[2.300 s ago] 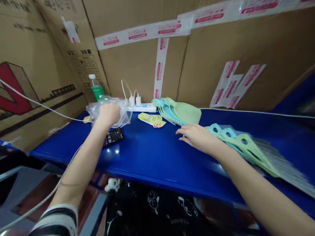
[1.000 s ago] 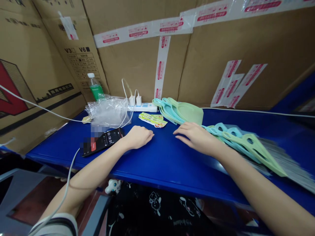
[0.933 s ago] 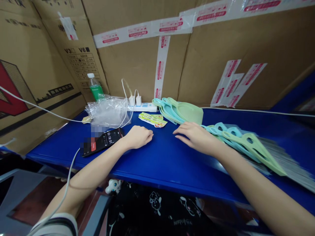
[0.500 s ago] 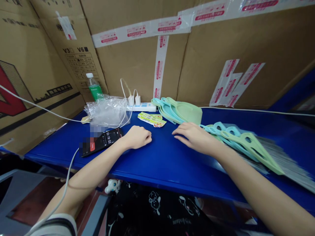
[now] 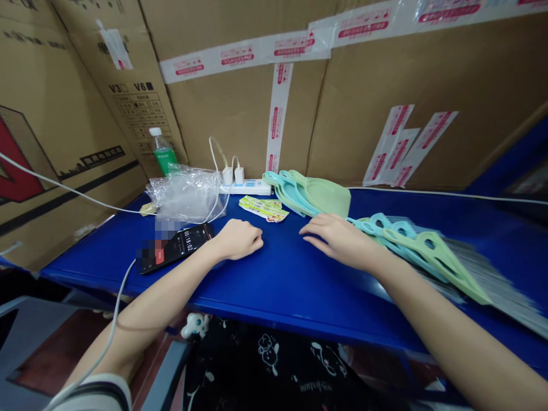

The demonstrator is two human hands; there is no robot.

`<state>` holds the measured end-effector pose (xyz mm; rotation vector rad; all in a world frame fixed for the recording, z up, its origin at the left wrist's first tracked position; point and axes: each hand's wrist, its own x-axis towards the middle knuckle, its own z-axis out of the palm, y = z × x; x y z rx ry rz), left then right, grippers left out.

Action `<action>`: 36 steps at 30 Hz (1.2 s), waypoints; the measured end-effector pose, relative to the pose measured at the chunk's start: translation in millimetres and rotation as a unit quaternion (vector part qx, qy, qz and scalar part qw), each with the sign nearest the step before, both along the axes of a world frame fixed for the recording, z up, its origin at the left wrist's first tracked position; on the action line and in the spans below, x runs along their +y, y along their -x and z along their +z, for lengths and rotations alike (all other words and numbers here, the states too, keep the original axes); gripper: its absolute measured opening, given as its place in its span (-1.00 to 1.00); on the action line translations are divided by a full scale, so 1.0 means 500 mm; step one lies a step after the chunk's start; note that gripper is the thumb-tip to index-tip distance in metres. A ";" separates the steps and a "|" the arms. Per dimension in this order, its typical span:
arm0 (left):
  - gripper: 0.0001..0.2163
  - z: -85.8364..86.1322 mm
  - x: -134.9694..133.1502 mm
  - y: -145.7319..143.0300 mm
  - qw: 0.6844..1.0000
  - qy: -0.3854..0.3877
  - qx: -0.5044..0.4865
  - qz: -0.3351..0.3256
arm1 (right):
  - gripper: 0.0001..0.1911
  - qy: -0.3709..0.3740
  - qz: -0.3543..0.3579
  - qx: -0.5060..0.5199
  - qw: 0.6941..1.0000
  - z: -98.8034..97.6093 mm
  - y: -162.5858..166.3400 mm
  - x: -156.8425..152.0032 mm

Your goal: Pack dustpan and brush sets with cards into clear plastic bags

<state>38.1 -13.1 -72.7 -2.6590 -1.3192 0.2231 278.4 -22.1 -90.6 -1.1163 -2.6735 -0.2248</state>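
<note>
My left hand [image 5: 240, 238] rests on the blue tabletop [image 5: 274, 285], its fingers curled into a loose fist with nothing showing in it. Just left of it lies a black phone [image 5: 182, 246] with a timer on its screen. My right hand [image 5: 331, 237] is palm down, fingers stretched forward and holding nothing. Behind it is a stack of green and light blue dustpan-like plastic scoops [image 5: 329, 197]. To its right, flat pieces with holed handles [image 5: 436, 254], green and light blue, lie on a pile of clear plastic bags [image 5: 500, 285]. Yellow-green printed labels [image 5: 263, 208] lie beyond both hands.
Crumpled clear plastic [image 5: 186, 191] sits at the back left, before a bottle of green liquid [image 5: 164, 153]. A white power strip [image 5: 248, 186] with two plugged chargers stands against the cardboard wall [image 5: 240, 108]. White cables cross the table, one over my left forearm.
Both hands keep their place and shape. Only the camera view has shifted very slightly; nothing on the table has moved.
</note>
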 end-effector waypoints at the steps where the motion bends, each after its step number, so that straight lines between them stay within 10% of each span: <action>1: -0.69 0.000 0.000 0.000 1.000 -0.001 0.000 0.000 | -0.77 -0.001 0.002 0.001 1.000 0.000 0.000 0.000; 36: -0.68 0.003 0.002 -0.002 1.000 -0.009 0.017 0.016 | -0.74 -0.021 -0.012 0.009 1.000 0.005 -0.015 0.009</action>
